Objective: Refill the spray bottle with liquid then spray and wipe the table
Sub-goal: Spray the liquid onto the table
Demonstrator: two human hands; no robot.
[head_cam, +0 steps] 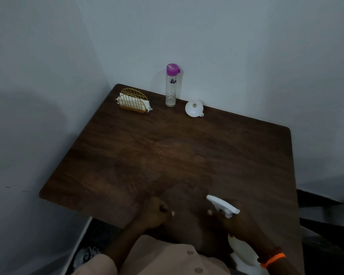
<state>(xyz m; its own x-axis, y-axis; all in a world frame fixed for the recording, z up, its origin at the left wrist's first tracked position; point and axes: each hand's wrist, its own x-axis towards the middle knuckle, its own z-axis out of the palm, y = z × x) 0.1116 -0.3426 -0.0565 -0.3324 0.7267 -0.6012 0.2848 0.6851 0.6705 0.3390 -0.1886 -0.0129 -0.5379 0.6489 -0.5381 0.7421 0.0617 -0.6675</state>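
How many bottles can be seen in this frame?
2. A clear bottle with a purple cap stands upright at the table's far edge, between the napkin holder and the funnel. A white spray bottle is held in the right hand near the front edge.

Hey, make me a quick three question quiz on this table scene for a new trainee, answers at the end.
1. True or false: the right hand holds the spray bottle.
2. What colour is the tall bottle's cap?
3. The white funnel lies: A) left of the napkin holder, B) right of the tall bottle, C) under the left hand.

Key: 1 true; 2 purple; 3 B.
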